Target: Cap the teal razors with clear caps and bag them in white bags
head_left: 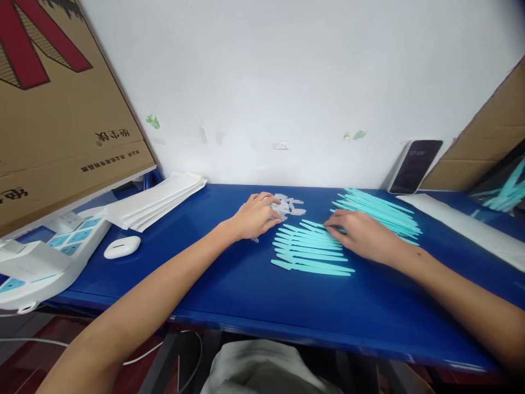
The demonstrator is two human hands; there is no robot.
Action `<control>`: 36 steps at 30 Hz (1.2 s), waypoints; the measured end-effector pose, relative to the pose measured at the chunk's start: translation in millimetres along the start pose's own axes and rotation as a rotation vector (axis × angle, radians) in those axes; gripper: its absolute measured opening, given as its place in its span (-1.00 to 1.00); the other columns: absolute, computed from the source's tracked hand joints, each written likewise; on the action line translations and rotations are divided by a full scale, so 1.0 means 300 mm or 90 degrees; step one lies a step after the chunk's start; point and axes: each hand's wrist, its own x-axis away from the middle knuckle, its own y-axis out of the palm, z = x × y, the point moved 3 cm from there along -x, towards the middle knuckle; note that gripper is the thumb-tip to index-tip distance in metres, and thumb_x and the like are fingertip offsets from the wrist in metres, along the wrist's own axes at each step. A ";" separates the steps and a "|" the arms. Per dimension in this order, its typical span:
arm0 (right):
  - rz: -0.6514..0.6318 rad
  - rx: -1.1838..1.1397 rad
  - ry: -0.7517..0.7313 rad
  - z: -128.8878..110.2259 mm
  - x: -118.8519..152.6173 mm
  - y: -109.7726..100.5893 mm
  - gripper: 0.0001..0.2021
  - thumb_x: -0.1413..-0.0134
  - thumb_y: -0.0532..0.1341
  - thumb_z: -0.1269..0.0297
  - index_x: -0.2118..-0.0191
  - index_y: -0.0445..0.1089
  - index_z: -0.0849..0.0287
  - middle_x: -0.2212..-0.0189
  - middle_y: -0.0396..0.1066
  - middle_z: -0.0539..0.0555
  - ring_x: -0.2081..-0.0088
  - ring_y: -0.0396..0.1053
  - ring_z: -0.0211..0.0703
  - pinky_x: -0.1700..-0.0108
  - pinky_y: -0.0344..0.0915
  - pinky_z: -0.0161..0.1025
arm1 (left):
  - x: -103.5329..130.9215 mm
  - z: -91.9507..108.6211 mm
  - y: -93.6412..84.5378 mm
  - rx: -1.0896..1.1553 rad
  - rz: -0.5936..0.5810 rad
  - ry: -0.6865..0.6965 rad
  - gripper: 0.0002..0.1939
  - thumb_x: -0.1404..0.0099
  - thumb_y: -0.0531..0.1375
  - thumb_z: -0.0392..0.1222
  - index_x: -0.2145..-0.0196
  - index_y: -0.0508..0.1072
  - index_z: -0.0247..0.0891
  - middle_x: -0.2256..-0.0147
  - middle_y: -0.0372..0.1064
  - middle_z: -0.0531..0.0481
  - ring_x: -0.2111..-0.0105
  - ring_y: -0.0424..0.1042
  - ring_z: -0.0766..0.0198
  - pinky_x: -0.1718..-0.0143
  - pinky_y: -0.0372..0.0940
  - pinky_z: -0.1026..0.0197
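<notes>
My left hand [254, 217] reaches over a small pile of translucent plastic caps [297, 210], its fingers bent and a gap between thumb and forefinger. My right hand [361, 232] is closed, thumb and fingers pinched around the handle end of a teal eyebrow razor [314, 225] at the far end of a row. Nearer the front edge, several matching razors [311, 268] lie side by side, blade ends toward the left. Behind my right hand is a larger heap of teal razors [383, 213]. My fingers hide part of both the caps and the razor.
On the blue table [246, 290], a white earbud case [122, 247] and power strip [77, 257] lie left. White padded envelopes [164, 197] are stacked behind them. A phone [415, 167] leans at the back right near a white sleeve [471, 230]. Cardboard [74, 126] stands left.
</notes>
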 end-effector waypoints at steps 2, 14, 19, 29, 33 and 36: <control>-0.020 -0.013 -0.010 -0.005 0.002 -0.008 -0.59 -0.35 0.01 0.13 0.17 0.59 0.16 0.13 0.55 0.23 0.12 0.48 0.13 0.16 0.40 0.00 | 0.005 -0.010 0.002 -0.010 0.010 0.004 -0.72 -0.50 0.10 -0.13 0.05 0.61 -0.14 -0.17 0.32 -0.15 -0.23 0.14 -0.12 -0.15 0.12 -0.16; 0.038 -0.158 0.029 -0.011 -0.038 0.022 -0.59 -0.32 0.10 0.00 0.13 0.61 0.13 0.21 0.52 0.20 0.25 0.46 0.03 0.24 0.40 -0.05 | 0.025 -0.043 0.017 -0.038 0.056 0.031 -0.77 -0.45 0.14 -0.23 0.10 0.62 -0.17 -0.09 0.40 -0.15 -0.18 0.22 -0.09 -0.13 0.14 -0.13; 0.058 -0.210 0.080 -0.016 -0.061 0.046 -0.62 -0.25 0.17 -0.06 0.21 0.62 0.10 0.30 0.51 0.15 0.32 0.43 -0.04 0.27 0.37 -0.10 | 0.028 -0.065 0.024 -0.019 0.071 0.043 -0.76 -0.46 0.13 -0.24 0.10 0.62 -0.20 -0.06 0.42 -0.17 -0.17 0.23 -0.07 -0.13 0.15 -0.10; 0.038 -0.165 0.070 -0.024 -0.127 0.056 -0.54 -0.25 0.11 -0.16 0.27 0.56 0.11 0.34 0.48 0.11 0.37 0.37 -0.09 0.28 0.26 -0.13 | 0.010 -0.051 0.005 0.039 0.022 0.005 -0.81 -0.43 0.17 -0.19 0.18 0.60 -0.23 -0.04 0.33 -0.18 -0.14 0.22 -0.06 -0.11 0.16 -0.08; 0.047 -0.167 0.069 -0.017 -0.089 0.017 -0.56 -0.34 0.02 -0.07 0.20 0.54 0.11 0.20 0.51 0.16 0.23 0.42 -0.01 0.19 0.29 -0.09 | 0.008 -0.045 0.007 0.035 0.023 0.016 -0.77 -0.43 0.13 -0.20 0.19 0.60 -0.25 -0.06 0.33 -0.20 -0.12 0.23 -0.06 -0.09 0.19 -0.08; 0.077 -0.206 0.059 -0.023 -0.057 -0.026 -0.60 -0.32 0.06 -0.09 0.21 0.50 0.09 0.11 0.49 0.17 0.12 0.40 0.03 0.14 0.28 -0.09 | 0.009 -0.045 0.010 0.031 0.025 0.024 -0.75 -0.43 0.11 -0.21 0.18 0.60 -0.25 -0.07 0.34 -0.21 -0.11 0.24 -0.05 -0.09 0.19 -0.08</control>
